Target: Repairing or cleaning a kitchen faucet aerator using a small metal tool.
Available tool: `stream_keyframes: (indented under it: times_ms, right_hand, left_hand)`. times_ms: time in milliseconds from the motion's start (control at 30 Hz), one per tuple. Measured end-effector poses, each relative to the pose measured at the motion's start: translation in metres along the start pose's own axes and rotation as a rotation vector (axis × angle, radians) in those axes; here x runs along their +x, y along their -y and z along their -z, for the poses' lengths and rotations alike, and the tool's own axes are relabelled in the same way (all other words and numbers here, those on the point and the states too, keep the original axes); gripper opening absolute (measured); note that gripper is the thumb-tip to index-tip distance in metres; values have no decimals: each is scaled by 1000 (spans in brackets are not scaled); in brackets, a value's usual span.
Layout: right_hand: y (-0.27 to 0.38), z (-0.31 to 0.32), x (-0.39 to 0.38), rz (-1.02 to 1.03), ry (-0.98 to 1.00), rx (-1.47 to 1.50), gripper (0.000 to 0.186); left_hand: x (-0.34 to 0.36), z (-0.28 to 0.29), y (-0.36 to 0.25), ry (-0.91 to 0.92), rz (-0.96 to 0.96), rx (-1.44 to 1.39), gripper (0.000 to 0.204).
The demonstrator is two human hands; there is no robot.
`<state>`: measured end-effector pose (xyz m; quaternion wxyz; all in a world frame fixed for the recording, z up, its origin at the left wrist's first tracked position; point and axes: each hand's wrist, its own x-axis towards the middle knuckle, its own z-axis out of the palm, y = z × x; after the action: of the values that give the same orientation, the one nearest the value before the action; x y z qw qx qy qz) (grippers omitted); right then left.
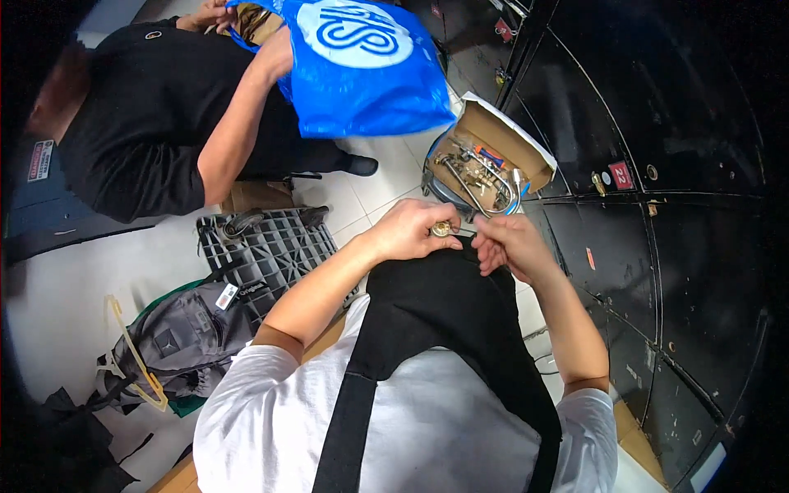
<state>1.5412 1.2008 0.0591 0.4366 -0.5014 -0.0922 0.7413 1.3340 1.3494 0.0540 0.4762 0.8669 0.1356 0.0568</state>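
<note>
My left hand [415, 230] is closed, with its thumb and fingers round a small brass-coloured cylinder [441, 229], its round end showing. Close beside it on the right, my right hand [511, 246] has its thumb and forefinger pinched and the other fingers curled. Whatever that pinch holds is too small to make out. Both hands are over the top of the black apron [444, 287] I wear. Just beyond them stands an open cardboard box [534, 156] of loose metal parts [481, 177], among them a curved metal bar and an orange-and-blue handled tool.
Black metal lockers [592, 263] line the right side. At the upper left another person [156, 115] in black handles a blue plastic bag [370, 94]. A grey plastic grid platform [275, 255], a grey backpack [185, 337] and a yellowish hanger [123, 329] are on the left.
</note>
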Motion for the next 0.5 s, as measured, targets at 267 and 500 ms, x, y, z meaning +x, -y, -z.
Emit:
stream_keyframes:
  times_ms: [267,500]
  right_hand:
    - [4,-8,-5,1147,-236,-1191,15]
    - [5,-18,-7,1361,-260,-1105,14]
  left_hand:
    - [4,2,2,24,-14,-119,30]
    - [-1,0,5,26,-2,-337,28]
